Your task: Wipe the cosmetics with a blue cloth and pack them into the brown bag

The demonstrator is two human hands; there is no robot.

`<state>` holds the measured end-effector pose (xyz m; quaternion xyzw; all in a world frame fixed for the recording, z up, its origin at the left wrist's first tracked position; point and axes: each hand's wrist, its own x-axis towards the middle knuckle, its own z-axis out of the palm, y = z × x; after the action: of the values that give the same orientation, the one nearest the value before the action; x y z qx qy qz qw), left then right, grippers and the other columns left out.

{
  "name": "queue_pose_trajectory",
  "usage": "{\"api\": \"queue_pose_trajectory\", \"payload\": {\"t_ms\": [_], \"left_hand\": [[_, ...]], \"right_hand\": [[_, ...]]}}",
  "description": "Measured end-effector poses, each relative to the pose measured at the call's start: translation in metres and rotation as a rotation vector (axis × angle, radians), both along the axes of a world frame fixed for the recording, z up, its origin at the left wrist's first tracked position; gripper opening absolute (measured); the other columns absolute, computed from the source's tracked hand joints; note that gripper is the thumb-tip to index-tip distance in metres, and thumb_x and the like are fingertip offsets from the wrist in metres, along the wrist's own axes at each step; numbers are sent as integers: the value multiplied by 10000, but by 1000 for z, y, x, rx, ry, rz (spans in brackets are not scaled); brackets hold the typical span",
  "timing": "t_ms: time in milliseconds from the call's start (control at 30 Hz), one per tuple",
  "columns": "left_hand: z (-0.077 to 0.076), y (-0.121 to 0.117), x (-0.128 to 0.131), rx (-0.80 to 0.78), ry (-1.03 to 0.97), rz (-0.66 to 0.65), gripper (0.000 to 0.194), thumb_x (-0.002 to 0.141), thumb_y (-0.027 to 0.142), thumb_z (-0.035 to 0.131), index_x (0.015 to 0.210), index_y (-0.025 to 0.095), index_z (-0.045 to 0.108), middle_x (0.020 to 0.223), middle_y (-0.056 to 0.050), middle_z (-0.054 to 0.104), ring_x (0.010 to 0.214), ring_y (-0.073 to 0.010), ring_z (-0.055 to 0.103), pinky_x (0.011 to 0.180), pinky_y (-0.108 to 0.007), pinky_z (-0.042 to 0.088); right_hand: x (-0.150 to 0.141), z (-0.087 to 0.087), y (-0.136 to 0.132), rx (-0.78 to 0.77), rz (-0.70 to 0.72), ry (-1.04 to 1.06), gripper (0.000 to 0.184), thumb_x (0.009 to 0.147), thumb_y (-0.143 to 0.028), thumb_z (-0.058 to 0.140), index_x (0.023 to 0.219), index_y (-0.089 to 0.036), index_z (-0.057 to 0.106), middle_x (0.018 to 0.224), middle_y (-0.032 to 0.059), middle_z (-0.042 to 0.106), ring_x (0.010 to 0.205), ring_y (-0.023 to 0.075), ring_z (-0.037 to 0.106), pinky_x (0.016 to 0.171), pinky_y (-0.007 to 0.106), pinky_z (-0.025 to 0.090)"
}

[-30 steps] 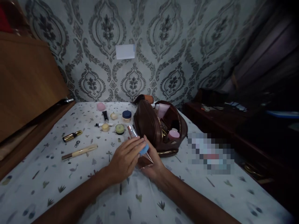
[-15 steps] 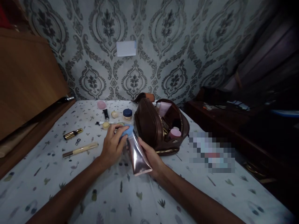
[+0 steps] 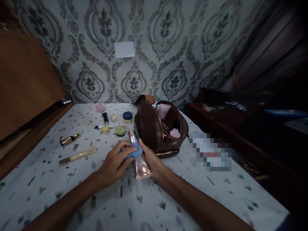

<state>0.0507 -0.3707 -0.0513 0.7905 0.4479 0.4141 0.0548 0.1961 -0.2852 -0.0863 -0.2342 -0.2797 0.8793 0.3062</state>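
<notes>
My right hand (image 3: 152,160) is closed round a shiny rose-gold squeeze tube (image 3: 142,169), which tilts with its cap end away from me. Pinched in my left hand (image 3: 117,162) is a blue sponge (image 3: 135,152), pressed against the middle of the tube. Just beyond the hands stands an open brown cosmetic bag (image 3: 150,128) with a pink-lidded container (image 3: 174,134) and a pale pink tube (image 3: 164,110) inside. A small green-topped jar (image 3: 120,130) sits behind the tube's cap.
On the patterned sheet to the left lie a gold-and-black tube (image 3: 70,139) and a cream-coloured pen (image 3: 79,156). Farther back are a blue-lidded jar (image 3: 127,117), a yellow pot (image 3: 105,129), a black tube (image 3: 105,118) and a pink sponge (image 3: 100,108). A blurred-out item (image 3: 211,154) lies right.
My left hand has moved the blue sponge from the tube's cap end down to its middle. The cap and the green-topped jar now show. The whole view has shifted slightly.
</notes>
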Motion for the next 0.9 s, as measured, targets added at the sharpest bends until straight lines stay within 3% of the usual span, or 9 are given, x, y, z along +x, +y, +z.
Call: {"api": "queue_pose_trajectory", "payload": {"t_ms": [100,233,300,433,533,733,900], "left_hand": [[0,-11,0,5,15,-65,331,986,178,459,1298,253,543,1120,-95,553,1029,-197,573,830,-303,522],[-3,-12,-2,50,2,25,317,986,190,465,1285,249,552,1092,-93,554,1017,-203,577,847,-329,524],[-6,-8,-4,63,-15,105,306,985,203,476,1275,238,565,1105,-91,551,1035,-206,573,875,-343,514],[-6,0,-12,48,-110,258,274,979,249,487,1227,225,602,1093,-81,558,1041,-210,571,901,-363,506],[-5,2,-16,29,-182,302,271,975,268,492,1217,228,606,1076,-69,562,1032,-201,577,898,-355,510],[-10,-1,-13,-3,-182,270,277,978,254,494,1232,202,593,1071,-68,557,1033,-192,575,902,-342,503],[-11,-10,-6,30,7,160,316,985,221,474,1284,200,573,1098,-90,556,1022,-204,563,875,-349,504]], "right_hand": [[0,1,-1,-32,-57,-1,354,691,-439,848,792,-160,654,624,-36,661,509,94,557,537,211,469],[-2,2,-4,-62,-92,-32,284,667,-289,873,809,-156,665,641,-33,678,533,92,585,537,194,478],[-3,2,-6,-44,-23,-60,265,717,-335,836,819,-155,670,643,-18,678,547,107,605,504,193,469],[-2,2,-9,28,184,-19,401,812,-535,714,817,-136,681,673,24,671,562,108,597,400,166,380],[-1,4,-10,31,209,8,370,820,-507,722,832,-139,688,665,12,660,564,95,580,432,163,411],[-3,10,-13,-44,122,13,218,883,-359,690,919,-144,692,752,31,716,656,125,652,646,217,526],[-3,10,-12,-131,1,70,108,914,-269,645,926,-166,676,742,-10,719,626,108,637,646,205,519]]}}
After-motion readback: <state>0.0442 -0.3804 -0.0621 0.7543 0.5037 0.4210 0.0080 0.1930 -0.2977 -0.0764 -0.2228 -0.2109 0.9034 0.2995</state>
